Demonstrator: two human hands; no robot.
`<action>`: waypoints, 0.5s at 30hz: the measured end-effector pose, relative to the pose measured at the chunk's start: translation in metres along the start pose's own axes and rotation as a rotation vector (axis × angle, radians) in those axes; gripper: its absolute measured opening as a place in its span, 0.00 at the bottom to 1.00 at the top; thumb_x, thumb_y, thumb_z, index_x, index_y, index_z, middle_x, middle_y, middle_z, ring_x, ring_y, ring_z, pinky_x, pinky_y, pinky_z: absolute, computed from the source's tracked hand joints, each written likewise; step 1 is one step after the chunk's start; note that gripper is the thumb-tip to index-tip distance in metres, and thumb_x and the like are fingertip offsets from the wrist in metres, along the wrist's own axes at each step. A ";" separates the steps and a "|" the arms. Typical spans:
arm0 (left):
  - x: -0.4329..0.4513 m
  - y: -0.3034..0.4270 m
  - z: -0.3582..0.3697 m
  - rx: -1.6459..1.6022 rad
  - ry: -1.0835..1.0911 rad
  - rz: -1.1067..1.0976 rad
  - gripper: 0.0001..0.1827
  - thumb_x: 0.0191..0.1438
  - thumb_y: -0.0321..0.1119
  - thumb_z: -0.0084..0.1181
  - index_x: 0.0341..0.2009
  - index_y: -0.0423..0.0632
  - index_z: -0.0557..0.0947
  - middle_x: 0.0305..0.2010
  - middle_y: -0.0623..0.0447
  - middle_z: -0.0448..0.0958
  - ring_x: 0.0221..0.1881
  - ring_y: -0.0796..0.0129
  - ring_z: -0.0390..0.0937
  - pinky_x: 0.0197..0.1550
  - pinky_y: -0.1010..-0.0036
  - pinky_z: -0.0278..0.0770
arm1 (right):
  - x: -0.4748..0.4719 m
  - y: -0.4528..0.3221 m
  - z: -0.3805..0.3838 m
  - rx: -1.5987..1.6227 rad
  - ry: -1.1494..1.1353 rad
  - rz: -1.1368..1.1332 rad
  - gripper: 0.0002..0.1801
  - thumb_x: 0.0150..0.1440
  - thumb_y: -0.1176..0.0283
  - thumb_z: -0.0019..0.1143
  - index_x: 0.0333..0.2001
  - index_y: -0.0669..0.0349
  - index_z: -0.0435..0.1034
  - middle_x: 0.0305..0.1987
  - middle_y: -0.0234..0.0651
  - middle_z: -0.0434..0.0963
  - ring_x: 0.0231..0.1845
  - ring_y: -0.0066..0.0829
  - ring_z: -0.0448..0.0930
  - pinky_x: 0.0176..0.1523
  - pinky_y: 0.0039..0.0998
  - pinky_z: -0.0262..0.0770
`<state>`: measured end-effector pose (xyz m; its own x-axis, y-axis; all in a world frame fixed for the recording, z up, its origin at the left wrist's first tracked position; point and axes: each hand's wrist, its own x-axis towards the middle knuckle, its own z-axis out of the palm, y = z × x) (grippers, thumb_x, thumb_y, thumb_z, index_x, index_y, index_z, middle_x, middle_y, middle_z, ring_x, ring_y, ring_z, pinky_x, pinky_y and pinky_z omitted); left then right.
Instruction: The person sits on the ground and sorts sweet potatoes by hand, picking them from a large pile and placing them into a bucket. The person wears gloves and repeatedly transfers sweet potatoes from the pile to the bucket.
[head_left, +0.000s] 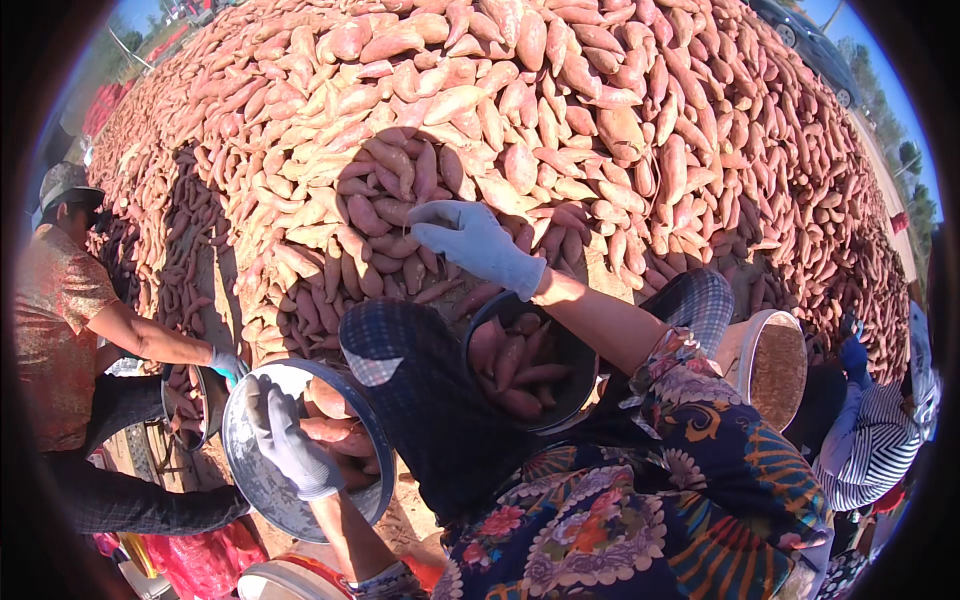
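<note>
A large heap of sweet potatoes rises before me. My right hand, in a pale work glove, is over its lower edge, thumb and fingers bent around a gap, with a thin root or strand at the fingertips. My left hand, in a grey glove, is inside a bucket at my left that holds several sweet potatoes; the fingers point to its far rim, and I cannot tell whether they grip anything. Between my legs stands a dark bucket, partly filled with sweet potatoes.
A pale bucket lies tilted beside my right knee. At the left a co-worker reaches to another bucket; a second co-worker is at the right. Red mesh bags and a white bucket are at the lower left.
</note>
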<state>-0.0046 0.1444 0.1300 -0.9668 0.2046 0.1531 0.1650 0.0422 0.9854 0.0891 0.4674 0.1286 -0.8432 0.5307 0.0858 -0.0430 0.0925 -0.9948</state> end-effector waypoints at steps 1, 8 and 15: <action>0.005 0.022 0.024 -0.013 -0.031 0.128 0.26 0.64 0.31 0.47 0.65 0.36 0.66 0.61 0.44 0.71 0.59 0.63 0.70 0.62 0.69 0.65 | 0.009 0.010 -0.031 -0.187 0.102 0.109 0.24 0.59 0.62 0.61 0.54 0.66 0.72 0.38 0.31 0.82 0.35 0.20 0.79 0.39 0.22 0.75; 0.045 0.099 0.246 -0.393 -0.461 -0.009 0.26 0.62 0.24 0.50 0.64 0.33 0.65 0.65 0.42 0.66 0.66 0.62 0.64 0.67 0.70 0.60 | 0.064 0.148 -0.205 -0.762 0.543 0.325 0.39 0.46 0.50 0.62 0.54 0.70 0.70 0.51 0.55 0.78 0.54 0.48 0.78 0.58 0.37 0.73; 0.081 0.051 0.333 -0.391 -0.499 -0.282 0.31 0.61 0.26 0.53 0.68 0.38 0.61 0.67 0.41 0.62 0.67 0.62 0.62 0.66 0.71 0.60 | 0.143 0.209 -0.226 -0.900 0.501 0.436 0.52 0.44 0.45 0.63 0.66 0.63 0.57 0.63 0.54 0.69 0.64 0.49 0.71 0.67 0.39 0.65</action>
<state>-0.0101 0.4888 0.1677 -0.7414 0.6671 -0.0731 -0.2525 -0.1764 0.9514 0.0810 0.7534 -0.0547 -0.3714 0.9273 -0.0461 0.7784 0.2839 -0.5599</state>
